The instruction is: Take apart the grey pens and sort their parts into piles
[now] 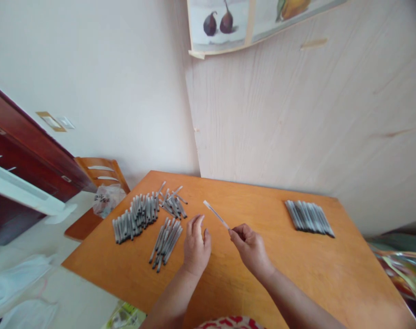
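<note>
My right hand (251, 246) pinches one end of a pen (216, 214), a slim clear barrel that slants up and to the left above the table. My left hand (197, 244) is raised just left of it, fingers apart and nothing in them. Beside the left hand lies a small pile of similar pens (166, 242) with dark ends. Farther left spreads a bigger heap of pens (136, 217), and a loose, crossed cluster of pens (173, 203) lies behind. Over on the right, a neat row of pens (309, 218) lies side by side.
The wooden table (235, 292) stands against the wall. A chair (103, 171) with a plastic bag (108, 199) on it is past the left edge. White bags (19, 283) lie on the floor at left. Colourful packaging (403, 274) sits beyond the right edge.
</note>
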Demonstrator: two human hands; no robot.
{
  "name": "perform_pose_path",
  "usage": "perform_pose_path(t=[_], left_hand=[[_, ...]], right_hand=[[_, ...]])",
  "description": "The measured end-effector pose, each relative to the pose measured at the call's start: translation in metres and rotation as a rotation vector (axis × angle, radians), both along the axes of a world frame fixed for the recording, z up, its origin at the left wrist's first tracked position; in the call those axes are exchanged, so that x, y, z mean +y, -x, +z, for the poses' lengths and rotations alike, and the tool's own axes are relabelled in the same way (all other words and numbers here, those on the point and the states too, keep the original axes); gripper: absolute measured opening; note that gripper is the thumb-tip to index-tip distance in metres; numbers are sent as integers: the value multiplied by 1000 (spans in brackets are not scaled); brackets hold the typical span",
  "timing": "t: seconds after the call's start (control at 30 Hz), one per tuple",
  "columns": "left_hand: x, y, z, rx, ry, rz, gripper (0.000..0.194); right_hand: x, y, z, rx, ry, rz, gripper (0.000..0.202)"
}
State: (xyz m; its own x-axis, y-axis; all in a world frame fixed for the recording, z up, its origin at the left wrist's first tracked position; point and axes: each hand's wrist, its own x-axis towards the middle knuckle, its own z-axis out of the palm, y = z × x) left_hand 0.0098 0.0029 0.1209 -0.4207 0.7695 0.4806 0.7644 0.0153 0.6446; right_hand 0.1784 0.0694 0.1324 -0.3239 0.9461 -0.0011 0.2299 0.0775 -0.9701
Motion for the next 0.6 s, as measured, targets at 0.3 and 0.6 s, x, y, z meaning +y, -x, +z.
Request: perform_pose_path(t=[0.3,0.6], left_hand=[[-8,0,-50,81,146,-63,39],[-3,-2,-93,218,227,-154,35]], right_hand=[[9,-19,-14,-35,-42,-145,25],[35,-79,-45,-231,-104,-422,29]])
